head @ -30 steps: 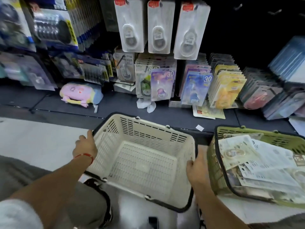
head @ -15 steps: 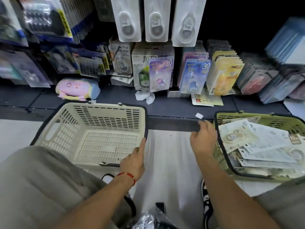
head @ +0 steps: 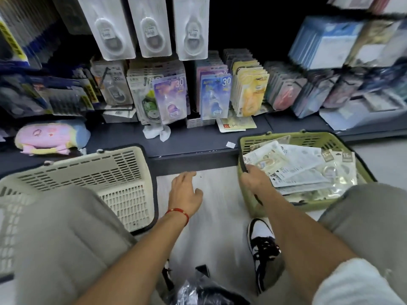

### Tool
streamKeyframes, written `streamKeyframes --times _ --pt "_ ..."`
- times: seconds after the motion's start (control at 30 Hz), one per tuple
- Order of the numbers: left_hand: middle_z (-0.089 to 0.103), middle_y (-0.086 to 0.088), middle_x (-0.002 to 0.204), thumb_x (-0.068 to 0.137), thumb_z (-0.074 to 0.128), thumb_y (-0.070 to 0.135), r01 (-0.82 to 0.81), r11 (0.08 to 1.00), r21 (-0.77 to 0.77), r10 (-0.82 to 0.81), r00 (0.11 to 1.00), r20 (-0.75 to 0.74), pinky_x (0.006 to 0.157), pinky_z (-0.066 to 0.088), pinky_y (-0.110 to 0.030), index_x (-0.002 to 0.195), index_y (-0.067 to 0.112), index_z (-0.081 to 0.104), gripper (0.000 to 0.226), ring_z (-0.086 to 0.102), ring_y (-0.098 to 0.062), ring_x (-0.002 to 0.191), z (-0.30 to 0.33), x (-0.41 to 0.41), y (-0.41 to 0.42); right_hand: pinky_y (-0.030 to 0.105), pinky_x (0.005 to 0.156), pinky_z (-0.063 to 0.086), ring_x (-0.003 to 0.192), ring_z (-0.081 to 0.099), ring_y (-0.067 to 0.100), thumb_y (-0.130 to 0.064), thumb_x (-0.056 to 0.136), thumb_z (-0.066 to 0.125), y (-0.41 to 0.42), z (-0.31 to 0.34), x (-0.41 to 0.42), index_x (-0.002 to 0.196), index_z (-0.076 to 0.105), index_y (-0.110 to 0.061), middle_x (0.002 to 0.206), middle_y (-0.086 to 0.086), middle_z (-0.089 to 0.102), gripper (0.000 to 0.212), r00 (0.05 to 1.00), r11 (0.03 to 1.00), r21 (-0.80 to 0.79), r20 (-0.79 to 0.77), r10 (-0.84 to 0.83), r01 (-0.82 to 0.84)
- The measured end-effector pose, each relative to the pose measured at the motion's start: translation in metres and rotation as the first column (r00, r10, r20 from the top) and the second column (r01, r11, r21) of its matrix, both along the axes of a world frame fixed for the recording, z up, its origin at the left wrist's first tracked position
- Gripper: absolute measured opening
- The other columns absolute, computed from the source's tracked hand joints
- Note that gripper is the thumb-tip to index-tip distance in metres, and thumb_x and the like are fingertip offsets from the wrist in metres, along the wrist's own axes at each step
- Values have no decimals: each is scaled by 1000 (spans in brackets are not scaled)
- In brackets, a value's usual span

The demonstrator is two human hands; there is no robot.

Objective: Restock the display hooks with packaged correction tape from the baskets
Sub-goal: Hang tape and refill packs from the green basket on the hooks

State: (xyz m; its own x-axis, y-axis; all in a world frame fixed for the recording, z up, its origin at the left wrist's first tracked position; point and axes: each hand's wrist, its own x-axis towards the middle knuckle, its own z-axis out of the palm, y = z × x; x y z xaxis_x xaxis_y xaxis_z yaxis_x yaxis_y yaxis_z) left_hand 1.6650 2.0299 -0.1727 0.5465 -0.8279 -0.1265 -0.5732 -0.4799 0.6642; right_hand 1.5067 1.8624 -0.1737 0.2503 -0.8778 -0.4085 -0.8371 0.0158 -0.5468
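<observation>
Green basket (head: 246, 142) rim gripped by right hand (head: 253, 180); left hand (head: 185, 192) relaxed, holding nothing, beige basket (head: 123, 170) just left.

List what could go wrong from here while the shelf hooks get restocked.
1. The right hand grips the green basket at its near-left corner only. Pulling there could tilt it and slide the loosely piled packets out.
2. The cream basket lies close against the left knee. Shifting the leg could knock it.
3. A white packet and a plush toy lie on the shelf ledge, where a reaching arm might sweep them off.
</observation>
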Motion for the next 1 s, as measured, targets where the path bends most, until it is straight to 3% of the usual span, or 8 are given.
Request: streamKeyframes --times 0.13,0.3,0.4,0.5,0.6,0.7,0.83,1.0 --pt "52 -11 154 103 57 18 -127 991 34 131 931 -340 113 39 -33 148 16 52 45 51 -30 139 -3 -19 -23 33 83 49 105 62 30 -12 90 57 15 6 22 109 72 -8 112 7 69 24 980 993 118 197 -1 -22" --pt "60 -15 145 108 46 25 -308 940 144 336 774 -537 114 46 -43 144 13 56 39 58 -37 129 -18 -25 -49 57 114 45 108 64 32 0 90 51 26 3 43 125 62 12 122 28 68 38 935 905 340 327 141 -255" --pt "66 -20 134 108 45 34 -440 884 161 441 668 -599 108 51 -51 135 8 58 39 62 -40 122 -28 -25 -63 46 99 60 104 72 25 6 93 54 16 6 48 112 80 -11 117 11 77 37 889 938 197 419 183 -286" --pt "70 -14 122 104 52 36 -500 854 143 485 666 -567 99 53 -41 134 12 55 38 66 -35 105 -41 -27 -69 24 68 61 77 69 9 -2 100 57 -31 15 21 117 77 -17 112 3 77 31 907 972 -207 421 -10 107" --pt "65 -2 107 102 54 34 -495 864 93 474 737 -482 80 42 -32 139 20 47 40 59 -19 80 -48 -27 -74 44 94 57 105 66 26 -13 99 52 -99 5 -46 127 68 -13 125 13 69 32 908 763 -495 171 -384 416" --pt "65 -3 103 102 54 36 -466 880 89 464 806 -368 78 46 -36 142 25 40 43 62 -29 86 -56 -28 -79 57 125 19 153 28 39 -36 104 42 -142 -19 -104 157 35 -5 162 23 36 62 809 805 -366 -190 -557 468" --pt "73 -10 103 97 63 49 -483 870 94 491 836 -246 82 59 -52 134 24 43 50 69 -40 93 -65 -28 -81 54 118 27 145 35 43 -53 102 43 -146 -47 -139 160 24 -4 158 24 35 79 856 887 -289 -276 -437 360" --pt "71 -12 95 93 63 53 -486 864 131 501 857 -121 68 50 -42 122 23 41 48 59 -33 76 -67 -29 -81 56 120 27 146 34 41 -56 103 45 -148 -36 -151 164 18 -14 162 22 31 79 889 932 -176 -286 -357 318"
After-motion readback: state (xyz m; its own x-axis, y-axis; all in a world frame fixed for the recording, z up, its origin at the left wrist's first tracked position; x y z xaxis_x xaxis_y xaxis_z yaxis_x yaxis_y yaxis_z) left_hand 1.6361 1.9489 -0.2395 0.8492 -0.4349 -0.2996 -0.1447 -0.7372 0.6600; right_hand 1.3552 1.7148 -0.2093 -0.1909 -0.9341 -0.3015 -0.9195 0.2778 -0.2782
